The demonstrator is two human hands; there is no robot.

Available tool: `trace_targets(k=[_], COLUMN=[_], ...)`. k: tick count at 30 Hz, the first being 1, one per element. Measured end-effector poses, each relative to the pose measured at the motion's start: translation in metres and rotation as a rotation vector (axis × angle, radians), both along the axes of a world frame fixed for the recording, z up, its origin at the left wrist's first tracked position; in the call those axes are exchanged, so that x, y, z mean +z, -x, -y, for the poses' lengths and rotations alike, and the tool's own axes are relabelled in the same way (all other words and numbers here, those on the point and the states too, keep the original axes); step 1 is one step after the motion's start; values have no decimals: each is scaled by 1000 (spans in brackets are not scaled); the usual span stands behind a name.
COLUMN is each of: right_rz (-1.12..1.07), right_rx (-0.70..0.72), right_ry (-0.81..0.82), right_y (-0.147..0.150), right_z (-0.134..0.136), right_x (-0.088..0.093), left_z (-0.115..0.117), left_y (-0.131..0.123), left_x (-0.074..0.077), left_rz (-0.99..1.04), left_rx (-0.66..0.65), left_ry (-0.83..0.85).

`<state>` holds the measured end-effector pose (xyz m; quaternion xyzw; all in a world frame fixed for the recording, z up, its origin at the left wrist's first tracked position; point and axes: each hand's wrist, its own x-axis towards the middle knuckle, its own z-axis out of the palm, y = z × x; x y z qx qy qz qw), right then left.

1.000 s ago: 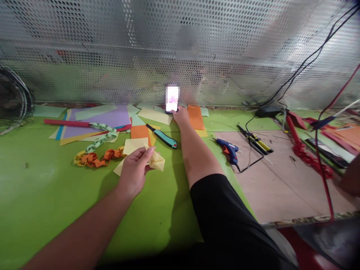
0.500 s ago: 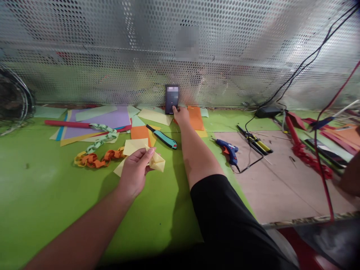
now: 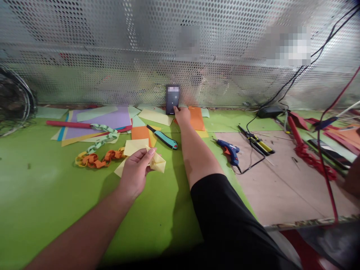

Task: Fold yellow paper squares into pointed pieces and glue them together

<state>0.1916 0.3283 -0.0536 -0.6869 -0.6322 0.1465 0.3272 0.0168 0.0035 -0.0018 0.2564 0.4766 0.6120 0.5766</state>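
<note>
Left hand (image 3: 136, 167) pinched paper (image 3: 158, 163), best softly; right hand (image 3: 183, 115), grip unclear, touched the phone (image 3: 172, 100) by the tabletop's (image 3: 56, 202) back edge.

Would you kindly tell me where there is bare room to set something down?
Bare green tabletop lies left of the left forearm, in front of the multicoloured paper chain. The pinkish board is largely bare between the blue glue gun and the red cord. It is crowded along the perforated metal wall, with coloured paper sheets and the black phone at the right hand.
</note>
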Motion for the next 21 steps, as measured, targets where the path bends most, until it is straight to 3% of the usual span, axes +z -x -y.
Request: trace_targets(k=[6, 9, 13, 17, 19, 21], right_rz=[-37, -62, -130, -521, -687, -726], right_rx=[2, -38, -106, -43, 16, 99], right_ry=[-14, -70, -173, -200, -235, -322], right_y=[1, -2, -7, -6, -4, -3], right_z=[4, 8, 10, 15, 34, 74], right_x=[1, 12, 47, 89, 109, 129], left_z=[-2, -3, -6, -9, -10, -12], left_y=[0, 1, 5, 9, 9, 9], left_x=[-3, -3, -4, -6, -8, -9], left_rz=[-1, -1, 1, 9, 0, -17], left_rx=[4, 13, 29, 41, 45, 42], left_ry=[-4, -8, -27, -60, -63, -54])
